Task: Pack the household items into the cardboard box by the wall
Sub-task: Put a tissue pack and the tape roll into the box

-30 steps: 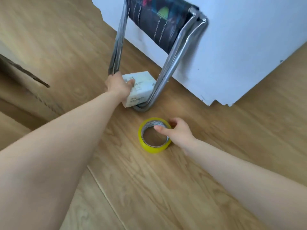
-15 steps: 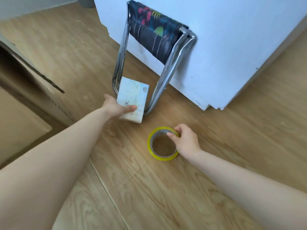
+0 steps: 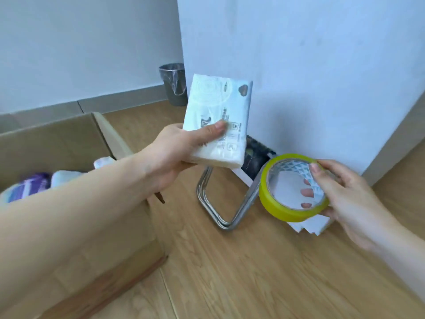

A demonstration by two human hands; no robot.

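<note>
My left hand [image 3: 174, 153] holds a white tissue pack [image 3: 218, 116] upright in the air, thumb across its front. A yellow tape roll [image 3: 276, 203] is gripped in my right hand [image 3: 345, 194], lifted off the floor, with fingers through its core. The open cardboard box [image 3: 57, 139] stands at the left by the wall, partly hidden behind my left forearm. Inside it lie a purple packet [image 3: 30, 185] and white items [image 3: 66, 176].
A folded stool with chrome legs [image 3: 220, 217] leans against a white board [image 3: 299, 88] in the middle. A grey waste bin [image 3: 173, 85] with a plastic liner stands at the far wall. Wooden floor spreads in front and to the right.
Both hands have lifted off the floor, the left with the tissue pack and the right with the tape roll. The view has swung up and left, so the box's inside shows.
</note>
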